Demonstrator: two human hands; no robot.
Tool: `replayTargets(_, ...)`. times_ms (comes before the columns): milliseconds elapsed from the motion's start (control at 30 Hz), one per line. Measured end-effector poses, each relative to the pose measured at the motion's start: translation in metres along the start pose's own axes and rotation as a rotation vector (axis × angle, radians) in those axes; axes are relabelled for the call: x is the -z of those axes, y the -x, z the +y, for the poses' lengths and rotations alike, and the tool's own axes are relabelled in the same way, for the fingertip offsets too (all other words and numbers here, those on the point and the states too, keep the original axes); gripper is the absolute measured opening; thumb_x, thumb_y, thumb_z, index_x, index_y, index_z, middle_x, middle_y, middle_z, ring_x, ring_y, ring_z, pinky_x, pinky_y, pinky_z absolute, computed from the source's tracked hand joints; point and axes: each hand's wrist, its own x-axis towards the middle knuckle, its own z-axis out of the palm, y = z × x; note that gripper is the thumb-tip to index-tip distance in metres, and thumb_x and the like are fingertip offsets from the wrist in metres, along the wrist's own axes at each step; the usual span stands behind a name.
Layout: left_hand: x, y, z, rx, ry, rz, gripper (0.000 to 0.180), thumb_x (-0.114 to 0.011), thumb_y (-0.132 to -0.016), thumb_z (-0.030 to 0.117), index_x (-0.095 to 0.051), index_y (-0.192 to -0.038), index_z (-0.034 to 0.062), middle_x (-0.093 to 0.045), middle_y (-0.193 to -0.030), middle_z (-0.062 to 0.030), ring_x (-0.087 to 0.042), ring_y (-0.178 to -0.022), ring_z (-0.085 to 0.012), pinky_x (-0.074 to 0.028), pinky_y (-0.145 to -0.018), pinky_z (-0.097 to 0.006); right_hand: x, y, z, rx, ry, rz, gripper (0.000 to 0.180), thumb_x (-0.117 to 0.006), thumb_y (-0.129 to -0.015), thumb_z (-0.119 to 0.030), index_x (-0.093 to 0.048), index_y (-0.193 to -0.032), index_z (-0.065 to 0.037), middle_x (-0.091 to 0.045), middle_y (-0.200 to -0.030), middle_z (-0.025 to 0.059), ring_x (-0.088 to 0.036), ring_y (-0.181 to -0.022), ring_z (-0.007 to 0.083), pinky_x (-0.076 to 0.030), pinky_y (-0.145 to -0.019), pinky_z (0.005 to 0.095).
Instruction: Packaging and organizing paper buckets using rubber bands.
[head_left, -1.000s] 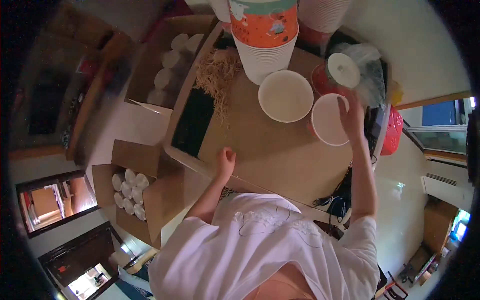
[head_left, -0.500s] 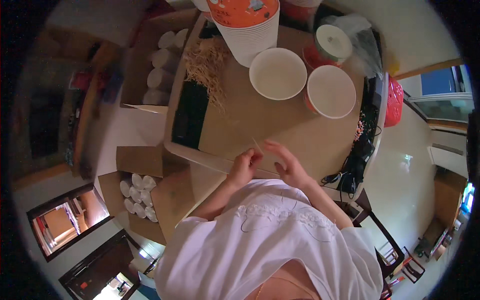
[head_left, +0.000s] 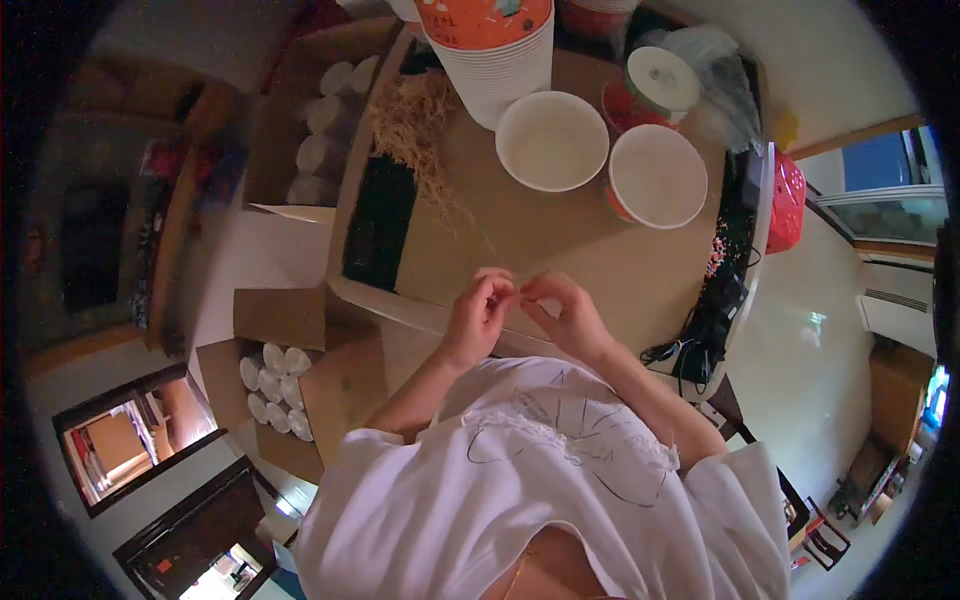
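Near the front edge of the table, my left hand and my right hand meet with their fingertips pinched together. A thin pale strand was plain in the left fingers a moment earlier; between the fingertips now it barely shows. Beyond and to the left lies a loose tangle of thin tan strands, with a few stray ends trailing toward my hands. Two white paper tubs stand past my hands: one tub in the middle, another tub with orange on its outside to the right.
A tall stack of paper tubs stands at the back, near a round lidded container and a clear plastic bag. A black adapter with cables lies at the right edge. On the left, a cardboard box holds several white cylinders.
My right hand has closed from spread fingers to a pinch and come in against the left. My left hand has risen slightly away from me. The strand no longer stands up clearly.
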Motion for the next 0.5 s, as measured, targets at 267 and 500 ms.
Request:
replayTargets(267,-0.007,0.006,-0.025,0.150,0.088,-0.475,0.015,-0.048,-0.089,0.012,-0.058,-0.096,0.0032,-0.057,-0.078,-0.0056,-0.056,-0.070,-0.0126,-0.045,-0.063,-0.026,0.059,0.019,-0.037,-0.226,-1.119,0.452,0.009,-0.049,-0.090,-0.011,-0.046,-0.097,-0.007,-0.044,-0.070,-0.0005,-0.044,-0.059,0.0102,-0.043,-0.057,0.0267)
replayTargets(500,0.018,0.016,-0.171,0.352,-0.131,-0.214,0.014,-0.052,-0.085,0.009,-0.063,-0.089,0.0017,-0.058,-0.073,-0.0078,-0.056,-0.066,-0.0172,-0.044,-0.061,-0.029,0.129,0.057,-0.008,-0.138,-0.473,0.505,0.005,-0.051,-0.090,-0.013,-0.050,-0.090,-0.007,-0.041,-0.066,-0.0049,-0.036,-0.057,0.0023,-0.029,-0.049,0.0182)
